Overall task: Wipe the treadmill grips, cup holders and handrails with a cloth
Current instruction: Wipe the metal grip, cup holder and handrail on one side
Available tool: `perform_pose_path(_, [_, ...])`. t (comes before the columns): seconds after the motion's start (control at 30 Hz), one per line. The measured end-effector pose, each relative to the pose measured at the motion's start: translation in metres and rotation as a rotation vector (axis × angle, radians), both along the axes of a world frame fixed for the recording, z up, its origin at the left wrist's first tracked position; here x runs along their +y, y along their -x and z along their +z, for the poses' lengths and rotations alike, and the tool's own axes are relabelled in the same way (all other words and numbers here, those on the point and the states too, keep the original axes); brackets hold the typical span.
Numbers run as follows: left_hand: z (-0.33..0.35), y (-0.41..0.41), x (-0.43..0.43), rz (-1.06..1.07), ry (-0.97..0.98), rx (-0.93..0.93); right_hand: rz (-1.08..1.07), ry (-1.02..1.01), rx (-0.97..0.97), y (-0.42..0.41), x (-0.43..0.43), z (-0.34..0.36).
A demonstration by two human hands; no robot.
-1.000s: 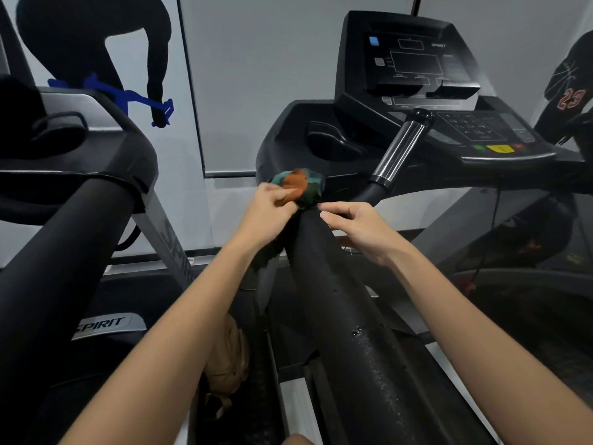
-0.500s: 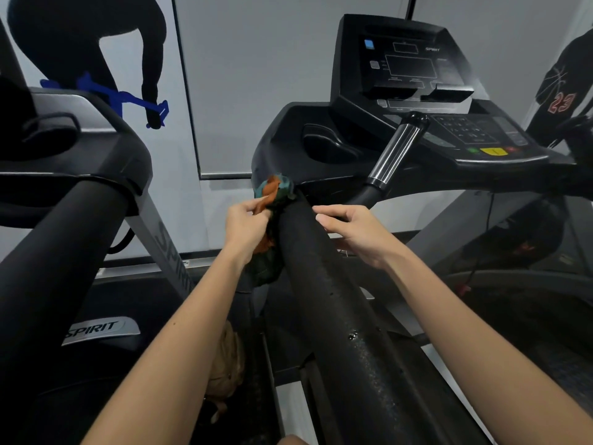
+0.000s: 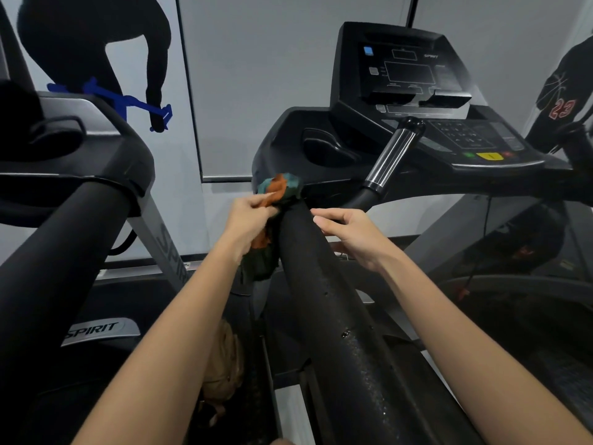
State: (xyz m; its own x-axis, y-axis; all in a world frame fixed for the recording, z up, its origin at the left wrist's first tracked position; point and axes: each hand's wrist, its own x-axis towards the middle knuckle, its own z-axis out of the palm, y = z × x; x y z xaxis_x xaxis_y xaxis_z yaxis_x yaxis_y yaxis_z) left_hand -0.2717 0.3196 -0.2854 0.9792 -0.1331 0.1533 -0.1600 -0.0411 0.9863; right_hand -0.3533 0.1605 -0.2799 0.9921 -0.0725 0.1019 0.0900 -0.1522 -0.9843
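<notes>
A thick black foam handrail runs from the bottom centre up to the treadmill console. My left hand grips a bunched green and orange cloth against the rail's upper left side, where it meets the console; part of the cloth hangs down below the hand. My right hand rests on the right side of the rail just below that joint, fingers curled over it. A chrome pulse grip rises to the right. A dark cup holder sits in the console's left wing.
The console panel with keypad and yellow key stands behind. A second treadmill's handrail and console fill the left. A tan bag lies low between the machines. A wall with silhouettes stands behind them.
My left hand has worked the cloth around the top of the handrail, first sliding left and down, now back up against the console joint. My right hand stays on the rail.
</notes>
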Motion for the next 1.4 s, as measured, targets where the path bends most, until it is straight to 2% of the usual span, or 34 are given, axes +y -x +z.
perform_pose_path(0.13, [-0.023,-0.004,0.007,0.001,0.297,0.324,0.004,-0.015,0.009,0.001,0.001,0.001])
perform_pose_path(0.23, [-0.018,-0.003,0.005,-0.017,0.285,0.296,0.003,-0.019,0.01,0.001,0.001,0.0])
perform_pose_path(0.3, [-0.004,-0.001,-0.001,0.001,0.134,0.119,0.006,-0.013,0.013,0.001,0.001,0.001])
perform_pose_path(0.4, [0.022,-0.001,-0.016,0.035,-0.286,-0.164,0.005,0.003,0.01,0.002,0.0,0.001])
perform_pose_path(0.47, [0.032,-0.004,-0.026,0.038,-0.54,-0.245,-0.005,0.016,0.002,0.002,0.0,0.001])
perform_pose_path(0.53, [0.034,-0.009,-0.029,0.038,-0.629,-0.266,-0.01,0.03,-0.007,0.002,-0.001,0.0])
perform_pose_path(0.63, [0.02,-0.007,-0.017,0.024,-0.42,-0.263,-0.018,0.035,-0.013,0.0,-0.001,-0.002])
perform_pose_path(0.77, [-0.014,-0.008,-0.001,0.092,0.008,-0.038,-0.023,0.034,-0.008,-0.002,-0.001,-0.003])
perform_pose_path(0.87, [-0.028,-0.008,0.001,0.095,0.156,0.119,-0.027,0.045,-0.013,-0.003,-0.002,-0.003])
perform_pose_path(0.93, [-0.027,-0.01,0.001,0.099,0.19,0.171,-0.028,0.06,-0.016,-0.003,-0.002,-0.002])
perform_pose_path(1.03, [-0.017,-0.011,0.0,0.151,0.074,0.131,-0.02,0.051,-0.01,-0.001,-0.001,-0.001])
perform_pose_path(1.27, [0.006,-0.003,-0.007,0.225,-0.368,-0.204,-0.016,0.046,-0.009,-0.001,-0.001,-0.001])
perform_pose_path(1.4, [0.0,-0.007,-0.007,0.217,-0.43,-0.264,-0.025,0.083,-0.03,-0.003,-0.001,-0.002])
